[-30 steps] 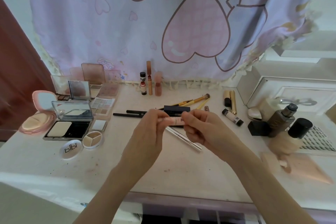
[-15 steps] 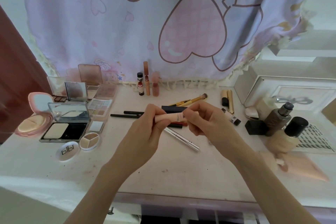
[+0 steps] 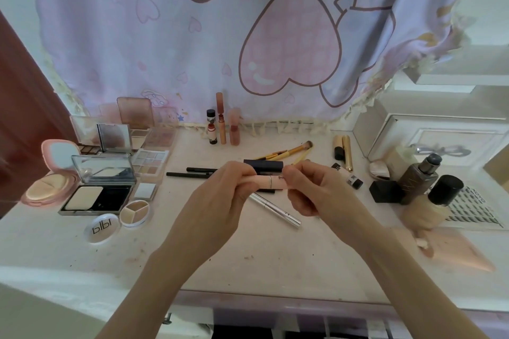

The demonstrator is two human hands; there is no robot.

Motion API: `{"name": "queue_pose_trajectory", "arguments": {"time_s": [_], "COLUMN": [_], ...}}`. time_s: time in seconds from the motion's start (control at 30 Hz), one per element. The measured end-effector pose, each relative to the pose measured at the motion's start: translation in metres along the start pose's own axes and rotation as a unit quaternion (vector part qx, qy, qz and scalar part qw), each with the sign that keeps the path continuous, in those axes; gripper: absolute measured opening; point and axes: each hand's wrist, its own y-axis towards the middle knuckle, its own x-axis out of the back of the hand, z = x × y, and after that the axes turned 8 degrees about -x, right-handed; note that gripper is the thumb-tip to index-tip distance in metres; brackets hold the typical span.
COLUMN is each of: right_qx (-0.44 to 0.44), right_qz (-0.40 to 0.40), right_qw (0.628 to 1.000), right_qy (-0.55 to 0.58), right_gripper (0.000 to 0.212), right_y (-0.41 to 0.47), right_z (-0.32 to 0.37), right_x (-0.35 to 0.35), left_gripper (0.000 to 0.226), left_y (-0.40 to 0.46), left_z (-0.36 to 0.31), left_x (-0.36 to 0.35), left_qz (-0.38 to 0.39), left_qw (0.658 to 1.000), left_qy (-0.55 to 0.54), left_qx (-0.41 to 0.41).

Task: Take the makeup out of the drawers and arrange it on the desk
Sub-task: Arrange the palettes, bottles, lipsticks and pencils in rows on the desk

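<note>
Both hands are up over the middle of the desk (image 3: 192,250), and between them one pale pink tube (image 3: 268,182) is held level: the left hand (image 3: 220,201) is closed around its left end, the right hand (image 3: 316,190) pinches its right end with fingertips. The tube is off the surface, just above a single silver pen-shaped stick (image 3: 275,206) lying at a slant.

Counting the spread: at far centre three small bottles (image 3: 223,126) stand upright in a cluster against the cloth. Behind the hands, two thin black pencils (image 3: 190,172) lie side by side, one dark flat case (image 3: 263,164), and a small bunch of gold-handled brushes (image 3: 286,152), their number hard to make out. To the right of those, two gold tubes (image 3: 343,151) lie together, and one small white tube with a black cap (image 3: 352,180) is partly hidden by the right hand.

On the left, one round pink compact (image 3: 52,181) stands open, one black powder compact (image 3: 96,195) open beside it, several eyeshadow palettes (image 3: 150,158) stacked behind, and two round pots (image 3: 118,219) nearest the edge.

On the right, two pump bottles (image 3: 429,184) and one sheet of false lashes (image 3: 471,206).

The desk is white and scuffed; a lilac curtain with pink hearts (image 3: 275,36) hangs behind.
</note>
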Motion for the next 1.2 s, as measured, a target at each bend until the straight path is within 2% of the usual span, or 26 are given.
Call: {"name": "queue_pose_trajectory", "arguments": {"time_s": [0.1,0.17,0.27,0.37,0.43,0.5,0.6,0.77,0.97,1.2], "right_qx": [0.054,0.089,0.097,0.109,0.116,0.115,0.127,0.159,0.148,0.095], "right_qz": [-0.019,-0.03,-0.017,0.017,0.023,0.019,0.013,0.011,0.016,0.002], "right_qw": [0.997,0.991,0.979,0.934,0.917,0.912,0.89,0.882,0.889,0.904], "right_qy": [-0.054,-0.093,-0.18,-0.339,-0.38,-0.394,-0.438,-0.443,-0.434,-0.417], "right_gripper": [0.012,0.01,0.009,0.006,0.002,0.004,0.019,0.024,0.029,0.022], "right_y": [-0.001,-0.002,-0.003,-0.002,-0.001,0.0,0.002,0.004,0.007,0.012], "right_z": [-0.002,-0.002,-0.004,-0.011,-0.017,-0.022,-0.027,-0.03,-0.036,-0.037], "right_x": [-0.003,-0.003,0.0,-0.004,-0.011,-0.017,-0.019,-0.017,-0.014,-0.016], "left_gripper": [0.029,0.024,0.023,0.022,0.018,0.023,0.029,0.024,0.018,0.023], "left_y": [0.001,0.0,-0.001,-0.003,-0.004,-0.004,-0.005,-0.005,-0.007,-0.008], "left_z": [0.002,0.005,0.008,0.007,0.006,0.008,0.01,0.01,0.011,0.016], "left_x": [-0.001,-0.001,0.001,-0.002,-0.007,-0.009,-0.009,-0.008,-0.007,-0.006], "left_qz": [-0.004,-0.002,0.015,0.014,0.015,0.023,0.063,0.099,0.107,0.066], "left_qw": [1.0,1.0,0.999,0.998,0.998,0.997,0.995,0.992,0.991,0.993], "left_qy": [0.006,0.002,-0.018,-0.045,-0.047,-0.036,-0.024,-0.022,-0.019,-0.031], "left_qx": [0.015,0.022,0.038,0.048,0.049,0.058,0.067,0.075,0.08,0.089]}}
